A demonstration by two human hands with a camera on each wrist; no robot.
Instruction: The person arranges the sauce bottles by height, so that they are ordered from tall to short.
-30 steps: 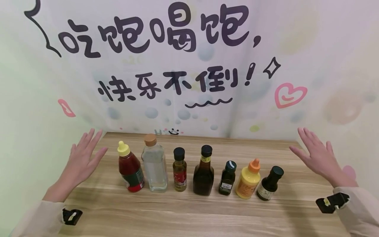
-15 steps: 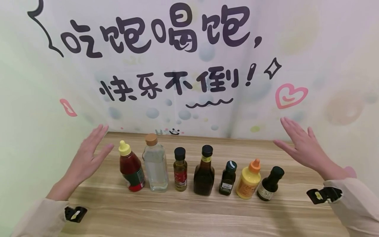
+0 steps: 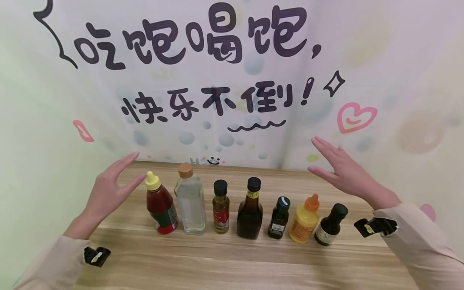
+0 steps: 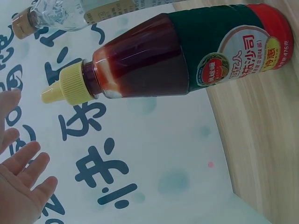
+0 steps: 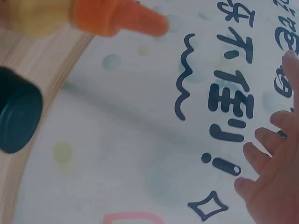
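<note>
In the head view my left hand hovers with its fingers extended, just left of a red sauce squeeze bottle with a yellow nozzle cap. The left wrist view shows that bottle's green and red label close up. My right hand, also holding nothing, hangs in the air with straight fingers, above and behind a yellow squeeze bottle with an orange tip and a small dark bottle. In the right wrist view the orange tip and a dark green cap are nearest. All these bottles stand upright.
Between them, in one row on the wooden table, stand a clear bottle with a brown cap, a small oil bottle, a tall dark bottle and a short dark bottle. A printed cloth hangs behind.
Both hands have moved inward over the table, the right one farther, shifting left to near the yellow bottle. The left hand has come close to the red sauce bottle's cap. The bottles have stayed put.
</note>
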